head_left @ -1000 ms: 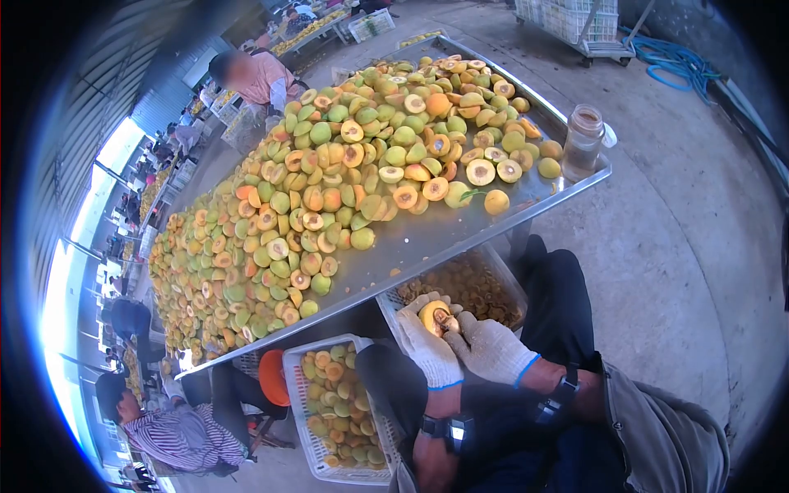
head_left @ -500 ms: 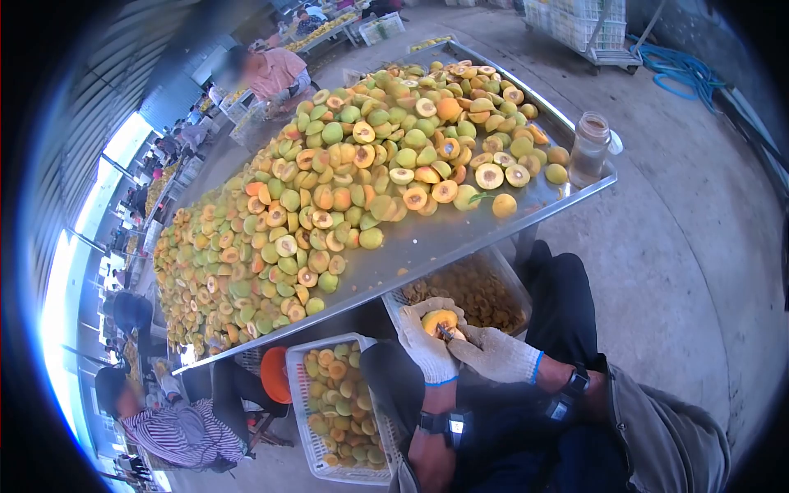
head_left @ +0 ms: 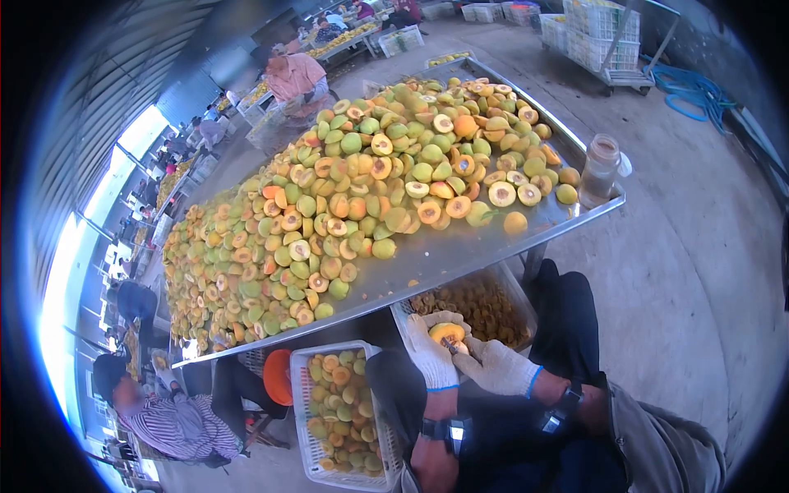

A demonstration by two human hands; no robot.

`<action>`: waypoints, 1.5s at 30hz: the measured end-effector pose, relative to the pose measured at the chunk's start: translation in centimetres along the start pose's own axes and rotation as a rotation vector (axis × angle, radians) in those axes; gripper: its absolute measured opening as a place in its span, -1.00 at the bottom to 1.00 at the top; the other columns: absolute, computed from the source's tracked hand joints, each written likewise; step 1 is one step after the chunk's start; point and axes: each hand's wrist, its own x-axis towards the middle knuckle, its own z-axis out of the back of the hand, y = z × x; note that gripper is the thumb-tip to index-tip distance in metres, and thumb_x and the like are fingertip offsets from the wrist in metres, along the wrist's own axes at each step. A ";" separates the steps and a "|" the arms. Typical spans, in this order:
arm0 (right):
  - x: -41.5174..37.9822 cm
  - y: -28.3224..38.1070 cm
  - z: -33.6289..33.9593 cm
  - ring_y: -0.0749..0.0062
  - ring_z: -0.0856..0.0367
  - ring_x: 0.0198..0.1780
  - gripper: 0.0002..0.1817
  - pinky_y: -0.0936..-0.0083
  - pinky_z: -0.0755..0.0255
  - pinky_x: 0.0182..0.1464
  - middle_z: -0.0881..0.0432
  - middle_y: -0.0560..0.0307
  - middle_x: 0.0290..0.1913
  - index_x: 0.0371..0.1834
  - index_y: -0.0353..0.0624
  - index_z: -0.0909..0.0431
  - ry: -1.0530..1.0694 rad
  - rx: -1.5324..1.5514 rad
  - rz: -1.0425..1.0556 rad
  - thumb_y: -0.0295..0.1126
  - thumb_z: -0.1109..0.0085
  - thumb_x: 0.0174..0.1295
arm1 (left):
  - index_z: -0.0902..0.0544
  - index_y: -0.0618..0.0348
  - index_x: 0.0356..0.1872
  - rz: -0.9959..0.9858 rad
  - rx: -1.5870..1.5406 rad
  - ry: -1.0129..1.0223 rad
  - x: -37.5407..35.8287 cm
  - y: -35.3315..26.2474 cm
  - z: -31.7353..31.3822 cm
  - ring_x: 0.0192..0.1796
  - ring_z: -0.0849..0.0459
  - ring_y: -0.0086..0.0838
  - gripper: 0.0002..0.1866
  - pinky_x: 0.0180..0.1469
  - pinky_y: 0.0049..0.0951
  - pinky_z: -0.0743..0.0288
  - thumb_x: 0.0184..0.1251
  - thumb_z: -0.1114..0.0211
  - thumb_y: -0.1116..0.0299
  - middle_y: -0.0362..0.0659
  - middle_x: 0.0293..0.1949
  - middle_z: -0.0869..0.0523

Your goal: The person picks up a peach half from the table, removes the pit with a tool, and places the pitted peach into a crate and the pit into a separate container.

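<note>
The halved orange-yellow peach [head_left: 447,334] sits cupped in our white-gloved left hand [head_left: 431,352], grip closed round it, above the white plastic crate of pits [head_left: 511,289]. Our gloved right hand [head_left: 499,367] pinches a small tool (barely visible) against its flesh, below the steel counter [head_left: 460,246].

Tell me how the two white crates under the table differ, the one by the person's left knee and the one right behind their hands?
The crate by the left knee holds pale yellow-orange fruit halves, while the crate behind the hands holds small, dark brown pieces, seemingly pits. The first stands mostly clear of the metal table; the second sits partly under its edge. The gloved left hand and right hand work a fruit half in front of the second crate. Both are white slotted plastic.
</note>
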 end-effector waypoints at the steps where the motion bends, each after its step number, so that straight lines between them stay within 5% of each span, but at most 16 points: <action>1: 0.1 0.0 0.1 -0.12 -0.74 -0.39 -0.52 0.06 -0.53 -0.34 -0.72 -0.18 -0.44 0.06 -0.22 -0.59 -0.015 0.023 0.065 0.03 -0.02 0.59 | -0.65 0.34 -0.27 -0.006 -0.006 -0.003 0.0 0.1 0.3 -0.42 -0.74 -0.20 -0.35 -0.35 -0.26 -0.67 0.70 0.03 -0.14 0.09 -0.37 -0.76; 2: 0.2 -0.1 0.2 -0.12 -0.74 -0.39 -0.52 0.06 -0.53 -0.34 -0.72 -0.18 -0.44 0.06 -0.22 -0.59 -0.012 0.020 0.070 0.03 -0.02 0.59 | -0.66 0.34 -0.28 -0.036 -0.008 0.064 0.0 0.2 0.7 -0.41 -0.75 -0.20 -0.36 -0.33 -0.28 -0.67 0.70 0.02 -0.12 0.09 -0.36 -0.76; 4: -0.1 0.4 1.3 0.36 -0.62 -0.56 -0.54 0.38 -0.46 -0.50 -0.62 0.18 -0.55 -0.09 -0.14 -0.57 0.263 0.305 -0.243 0.07 0.01 0.61 | -0.67 0.35 -0.29 -0.068 -0.014 0.131 0.1 0.0 0.7 -0.40 -0.75 -0.21 -0.37 -0.31 -0.29 -0.66 0.71 0.02 -0.10 0.09 -0.36 -0.77; 5: -0.2 0.5 1.7 0.36 -0.62 -0.56 -0.54 0.38 -0.46 -0.50 -0.62 0.18 -0.55 -0.09 -0.14 -0.57 0.264 0.301 -0.244 0.07 0.01 0.61 | -0.69 0.35 -0.31 -0.086 -0.026 0.164 -0.2 -0.4 0.5 -0.39 -0.76 -0.22 -0.36 -0.29 -0.31 -0.66 0.71 0.03 -0.08 0.09 -0.35 -0.78; 7: 0.0 0.5 2.6 0.70 -0.45 -0.62 -0.56 0.65 -0.32 -0.58 -0.47 0.39 -0.58 -0.21 -0.05 -0.54 0.435 0.575 -0.323 0.08 0.03 0.63 | -0.70 0.36 -0.34 -0.112 -0.041 0.196 -0.1 -1.0 0.2 -0.38 -0.76 -0.23 -0.35 -0.27 -0.32 -0.66 0.72 0.03 -0.06 0.09 -0.35 -0.78; 9: -0.1 0.7 3.3 0.69 -0.44 -0.63 -0.57 0.64 -0.32 -0.60 -0.47 0.39 -0.59 -0.21 -0.05 -0.55 0.446 0.594 -0.334 0.06 0.05 0.63 | -0.71 0.35 -0.39 -0.188 0.123 0.363 0.2 -1.4 0.3 -0.37 -0.74 -0.26 -0.31 -0.23 -0.33 -0.62 0.72 0.12 -0.06 0.06 -0.43 -0.77; 14: -0.5 0.3 3.0 0.69 -0.42 -0.65 -0.57 0.64 -0.30 -0.62 -0.43 0.40 -0.61 -0.23 -0.04 -0.56 0.301 0.386 -0.297 0.04 0.07 0.65 | -0.70 0.36 -0.50 -0.138 0.194 0.406 0.5 -2.2 -0.6 -0.36 -0.74 -0.28 -0.31 -0.20 -0.34 -0.59 0.70 0.09 0.00 0.06 -0.41 -0.79; 16: -0.7 0.6 3.6 0.67 -0.45 -0.64 -0.55 0.64 -0.33 -0.61 -0.47 0.39 -0.59 -0.20 -0.06 -0.60 0.427 0.595 -0.327 0.06 0.05 0.64 | -0.71 0.37 -0.50 -0.164 0.211 0.460 1.0 -2.5 -0.2 -0.36 -0.74 -0.29 -0.32 -0.20 -0.35 -0.59 0.69 0.08 0.01 0.05 -0.42 -0.79; 18: -0.7 0.1 3.5 0.67 -0.46 -0.64 -0.55 0.65 -0.34 -0.60 -0.48 0.39 -0.59 -0.18 -0.06 -0.61 0.460 0.630 -0.344 0.07 0.04 0.63 | -0.76 0.42 -0.42 -0.155 0.268 0.628 1.6 -2.5 0.5 -0.32 -0.79 -0.31 -0.43 -0.17 -0.39 -0.64 0.68 -0.03 0.15 0.01 -0.36 -0.84; 25: -1.1 0.5 3.1 0.70 -0.36 -0.65 -0.57 0.67 -0.27 -0.61 -0.41 0.42 -0.59 -0.23 -0.01 -0.54 0.386 0.520 -0.267 0.07 0.08 0.65 | -0.79 0.41 -0.34 -0.117 0.242 0.584 1.2 -2.9 0.7 -0.30 -0.80 -0.35 -0.50 -0.13 -0.41 -0.64 0.67 -0.06 0.20 -0.02 -0.34 -0.84; 27: -1.4 0.4 3.1 0.70 -0.35 -0.65 -0.57 0.68 -0.26 -0.61 -0.40 0.43 -0.59 -0.24 0.00 -0.52 0.459 0.640 -0.320 0.07 0.09 0.66 | -0.79 0.42 -0.32 -0.204 0.396 0.749 1.1 -3.8 0.3 -0.29 -0.80 -0.36 -0.50 -0.11 -0.40 -0.65 0.68 -0.05 0.21 -0.01 -0.32 -0.84; 35: -1.6 -0.3 2.7 0.76 -0.27 -0.66 -0.53 0.71 -0.13 -0.66 -0.36 0.47 -0.56 -0.31 0.04 -0.48 0.464 0.689 -0.291 0.15 0.04 0.64 | -0.78 0.38 -0.31 -0.112 0.209 0.516 -0.2 -2.4 -0.2 -0.27 -0.79 -0.35 -0.41 -0.10 -0.36 -0.68 0.73 0.01 0.08 0.00 -0.30 -0.83; 40: -0.5 -0.7 4.8 0.78 -0.20 -0.68 -0.57 0.74 -0.07 -0.67 -0.32 0.48 -0.56 -0.24 0.01 -0.53 0.695 0.984 -0.447 0.11 -0.03 0.63 | -0.73 0.37 -0.27 -0.053 0.076 0.457 -0.5 -1.5 -0.4 -0.29 -0.77 -0.26 -0.36 -0.13 -0.30 -0.69 0.74 0.08 -0.03 0.03 -0.31 -0.81; 45: -0.5 -3.1 3.9 0.81 -0.19 -0.65 -0.59 0.77 -0.05 -0.66 -0.34 0.46 -0.52 -0.19 -0.04 -0.54 0.807 1.236 -0.295 0.09 -0.10 0.60 | -0.61 0.22 -0.23 0.277 -0.545 0.339 0.1 0.1 -0.2 -0.23 -0.74 -0.03 -0.48 -0.09 -0.10 -0.72 0.73 0.07 -0.03 0.07 -0.23 -0.73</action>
